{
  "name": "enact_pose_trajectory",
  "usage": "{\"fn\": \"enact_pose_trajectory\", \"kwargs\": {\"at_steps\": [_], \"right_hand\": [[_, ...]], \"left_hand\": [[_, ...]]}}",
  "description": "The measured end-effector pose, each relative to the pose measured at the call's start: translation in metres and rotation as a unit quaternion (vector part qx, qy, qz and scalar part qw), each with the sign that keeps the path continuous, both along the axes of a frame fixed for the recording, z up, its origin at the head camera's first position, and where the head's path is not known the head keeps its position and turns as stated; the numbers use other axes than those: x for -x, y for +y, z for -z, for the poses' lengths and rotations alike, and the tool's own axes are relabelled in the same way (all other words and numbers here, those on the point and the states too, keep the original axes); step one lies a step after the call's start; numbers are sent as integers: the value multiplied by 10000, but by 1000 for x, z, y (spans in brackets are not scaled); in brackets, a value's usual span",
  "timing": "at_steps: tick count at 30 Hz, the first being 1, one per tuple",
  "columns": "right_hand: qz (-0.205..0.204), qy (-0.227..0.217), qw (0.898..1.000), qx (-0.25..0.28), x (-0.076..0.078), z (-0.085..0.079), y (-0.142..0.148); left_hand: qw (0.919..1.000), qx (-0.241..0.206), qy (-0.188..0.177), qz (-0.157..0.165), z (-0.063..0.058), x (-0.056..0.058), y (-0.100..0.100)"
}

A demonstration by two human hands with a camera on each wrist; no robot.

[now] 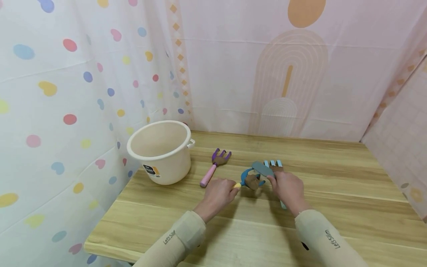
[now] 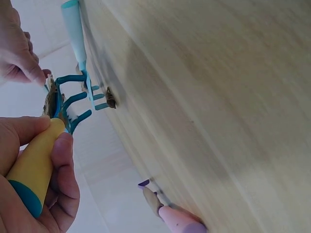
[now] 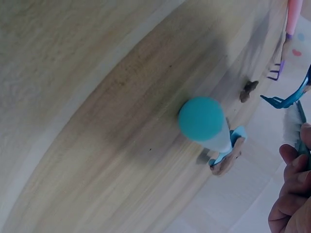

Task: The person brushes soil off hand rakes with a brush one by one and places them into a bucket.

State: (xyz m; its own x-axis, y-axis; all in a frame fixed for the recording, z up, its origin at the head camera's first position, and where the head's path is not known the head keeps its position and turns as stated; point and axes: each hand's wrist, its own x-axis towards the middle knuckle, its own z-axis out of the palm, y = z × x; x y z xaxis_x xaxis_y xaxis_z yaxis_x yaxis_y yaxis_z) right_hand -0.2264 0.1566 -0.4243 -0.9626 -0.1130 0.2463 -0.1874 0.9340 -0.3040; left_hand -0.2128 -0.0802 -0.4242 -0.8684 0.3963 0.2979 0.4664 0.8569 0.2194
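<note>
My left hand (image 1: 217, 195) grips the yellow handle (image 2: 38, 158) of a small blue hand rake (image 1: 245, 174), held above the table with brown dirt (image 1: 252, 182) caked on its head. In my right hand (image 1: 289, 188) is a grey-green brush (image 1: 262, 168) with white bristles (image 3: 292, 125); it is at the rake's head. Whether the bristles touch the dirt I cannot tell. Beneath the right hand lies a light blue hand rake (image 1: 272, 163), also dirty and partly hidden. A pink-handled purple hand rake (image 1: 208, 175) with dirt on its head lies left of centre.
A cream bucket (image 1: 173, 167) with a small side lug stands at the table's back left. On the wooden table (image 1: 340, 178) sits a loose dirt clump (image 3: 249, 91). Patterned curtains (image 1: 220, 81) hang behind and at both sides.
</note>
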Motion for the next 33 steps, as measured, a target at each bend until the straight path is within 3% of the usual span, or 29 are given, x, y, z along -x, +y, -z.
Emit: {"fn": "enact_pose_trajectory", "kwargs": {"at_steps": [7,12,18,33], "right_hand": [[-354,278,9985,310,-3,-7,-5],[-803,335,9962,100,-6,-8,-14],[-572,364,9974,-230,-5,-5,-14],[-386,141,9988,-250,-3,-3,-12]], "left_hand": [[9998,-139,-86,-70,-3,5,-3],[9999,-107,-37,-33,-1,10,-8],[9998,-156,-4,85,-2,8,-7],[9998,-167,39,27,-4,4,-6]]}}
